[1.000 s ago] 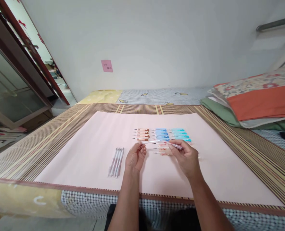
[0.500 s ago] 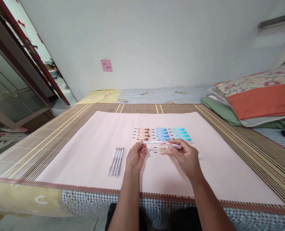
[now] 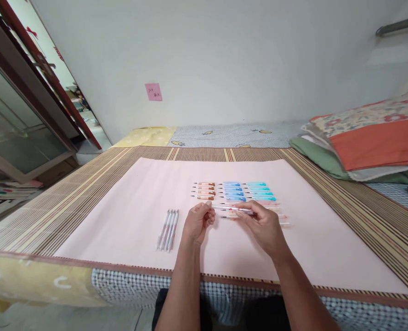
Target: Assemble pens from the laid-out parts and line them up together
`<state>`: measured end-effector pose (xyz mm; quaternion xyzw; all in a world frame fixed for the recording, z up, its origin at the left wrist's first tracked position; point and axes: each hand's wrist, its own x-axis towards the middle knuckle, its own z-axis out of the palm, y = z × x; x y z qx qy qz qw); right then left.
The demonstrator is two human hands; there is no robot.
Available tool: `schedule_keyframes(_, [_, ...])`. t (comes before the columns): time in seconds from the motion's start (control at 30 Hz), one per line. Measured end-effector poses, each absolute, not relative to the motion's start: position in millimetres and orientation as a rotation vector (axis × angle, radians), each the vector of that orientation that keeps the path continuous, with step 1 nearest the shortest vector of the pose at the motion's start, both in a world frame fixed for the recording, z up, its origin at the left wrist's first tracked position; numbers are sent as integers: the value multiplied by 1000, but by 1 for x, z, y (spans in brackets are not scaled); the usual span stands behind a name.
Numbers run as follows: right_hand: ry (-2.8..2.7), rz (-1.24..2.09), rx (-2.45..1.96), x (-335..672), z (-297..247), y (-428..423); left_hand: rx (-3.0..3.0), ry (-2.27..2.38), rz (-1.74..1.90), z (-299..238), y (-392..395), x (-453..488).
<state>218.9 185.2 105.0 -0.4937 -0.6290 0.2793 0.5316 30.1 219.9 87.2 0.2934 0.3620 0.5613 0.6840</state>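
My right hand (image 3: 262, 226) grips a clear pink pen (image 3: 234, 209) by its barrel, held level just above the pink sheet (image 3: 121, 211). My left hand (image 3: 197, 220) pinches the pen's left end between thumb and fingers. Behind the hands lie rows of pens: brown-capped ones (image 3: 204, 191), blue ones (image 3: 232, 191) and teal ones (image 3: 259, 191). More pink pens (image 3: 276, 217) lie partly hidden under my right hand. A bundle of several clear pens (image 3: 167, 223) rests to the left of my left hand.
The pink sheet lies on a striped woven mat (image 3: 52, 202) over a bed. Folded quilts and a pillow (image 3: 369, 138) are stacked at the right. A pink note (image 3: 153, 91) sticks on the white wall. A glass door (image 3: 14, 119) stands at the left.
Both hands have brought the pen slightly nearer and lower, and my left fingers have closed further onto its left end. The rows of pens have not moved.
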Motion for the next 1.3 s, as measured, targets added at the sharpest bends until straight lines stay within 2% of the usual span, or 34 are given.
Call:
schedule_keyframes(0.2, [-1494, 712, -1191, 219, 104, 185, 703, 843, 1256, 82, 221, 28])
schedule_keyframes(0.53, [-1307, 856, -1248, 217, 93, 189, 621, 562, 1263, 92, 214, 30])
schedule_keyframes(0.8, [-1310, 793, -1221, 209, 90, 189, 594, 765, 1256, 77, 222, 36])
schedule_keyframes(1.03, [-1274, 821, -1236, 209, 90, 190, 608, 507, 1254, 89, 215, 32])
schedule_keyframes(1.3, [-1238, 869, -1204, 207, 89, 189, 547, 799, 1276, 75, 224, 36])
